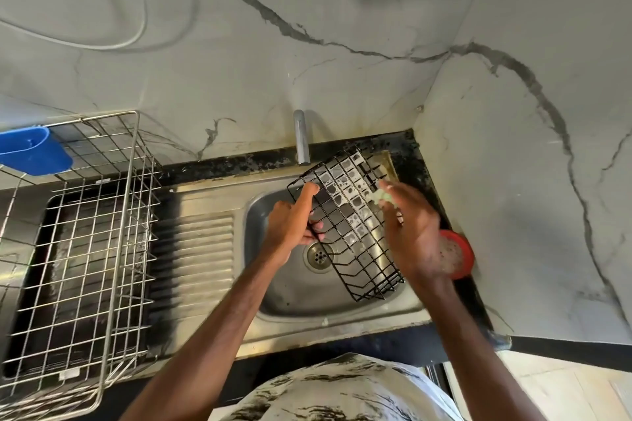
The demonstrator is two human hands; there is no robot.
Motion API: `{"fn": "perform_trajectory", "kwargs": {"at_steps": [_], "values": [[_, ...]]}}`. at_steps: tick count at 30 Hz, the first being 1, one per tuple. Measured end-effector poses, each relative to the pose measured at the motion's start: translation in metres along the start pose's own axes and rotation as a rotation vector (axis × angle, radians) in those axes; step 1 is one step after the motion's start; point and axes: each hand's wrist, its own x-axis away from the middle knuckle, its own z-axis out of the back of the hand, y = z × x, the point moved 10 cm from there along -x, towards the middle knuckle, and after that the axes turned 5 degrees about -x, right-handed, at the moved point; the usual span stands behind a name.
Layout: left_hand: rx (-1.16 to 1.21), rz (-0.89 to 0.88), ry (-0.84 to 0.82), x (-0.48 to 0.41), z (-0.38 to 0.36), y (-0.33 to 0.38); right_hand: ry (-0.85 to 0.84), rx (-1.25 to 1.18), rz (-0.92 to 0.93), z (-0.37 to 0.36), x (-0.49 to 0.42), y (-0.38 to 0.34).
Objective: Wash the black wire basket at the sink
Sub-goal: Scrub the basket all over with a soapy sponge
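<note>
The black wire basket (355,232) is held tilted over the steel sink (273,287), with soap film stretched across several of its upper cells. My left hand (292,219) grips its left rim, thumb on top and fingers curled through the wires. My right hand (410,232) is at the basket's right side and pinches a small pale green soapy scrubber (383,197) against the wires. The tap (301,137) stands behind the basket, and no water runs from it.
A large silver wire dish rack (78,249) stands on the drainboard at left, with a blue plastic holder (34,150) hooked on its far corner. A red round container (460,253) sits on the black counter right of the sink. Marble-patterned walls enclose the corner.
</note>
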Motion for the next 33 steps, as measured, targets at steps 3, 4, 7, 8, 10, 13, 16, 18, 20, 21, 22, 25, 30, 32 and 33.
{"fn": "perform_trajectory", "kwargs": {"at_steps": [3, 4, 7, 8, 10, 13, 16, 18, 20, 21, 22, 25, 30, 32, 33], "values": [[0.029, 0.021, 0.02, 0.005, -0.001, 0.003, -0.021, 0.082, 0.124, -0.023, 0.015, -0.021], [0.032, 0.02, 0.035, 0.007, 0.0, 0.005, -0.02, 0.091, 0.134, -0.026, 0.02, -0.025], [0.052, 0.002, 0.063, 0.013, 0.002, 0.012, -0.071, 0.101, 0.203, -0.037, 0.039, -0.048], [0.056, 0.0, 0.071, 0.015, 0.004, 0.013, -0.122, 0.093, 0.241, -0.041, 0.047, -0.055], [0.061, -0.003, 0.092, 0.016, 0.01, 0.014, -0.249, 0.052, 0.304, -0.047, 0.063, -0.062], [0.059, -0.01, 0.102, 0.013, 0.016, 0.011, -0.299, 0.0, 0.328, -0.032, 0.06, -0.05], [0.075, -0.024, 0.087, 0.012, 0.014, 0.011, -0.173, -0.022, 0.26, -0.013, 0.039, -0.023], [0.065, -0.03, 0.079, 0.015, 0.01, 0.012, -0.104, -0.026, 0.15, -0.01, 0.035, -0.012], [0.072, -0.044, 0.077, 0.018, 0.006, 0.014, -0.104, -0.028, 0.163, -0.015, 0.043, -0.025], [0.083, -0.045, 0.08, 0.019, 0.006, 0.013, -0.147, -0.032, 0.215, -0.022, 0.052, -0.036], [0.092, -0.042, 0.08, 0.019, 0.006, 0.013, -0.205, -0.041, 0.272, -0.029, 0.06, -0.05], [0.076, -0.037, 0.051, 0.016, 0.004, 0.009, -0.307, -0.086, 0.354, -0.027, 0.063, -0.059], [0.036, -0.029, 0.044, 0.018, 0.003, 0.008, -0.1, 0.035, 0.16, 0.014, 0.016, 0.008], [0.037, -0.023, 0.033, 0.018, 0.0, 0.007, -0.061, 0.1, 0.07, 0.016, 0.012, 0.025], [0.039, -0.018, 0.032, 0.018, 0.0, 0.005, -0.075, 0.107, 0.078, 0.01, 0.015, 0.022]]}}
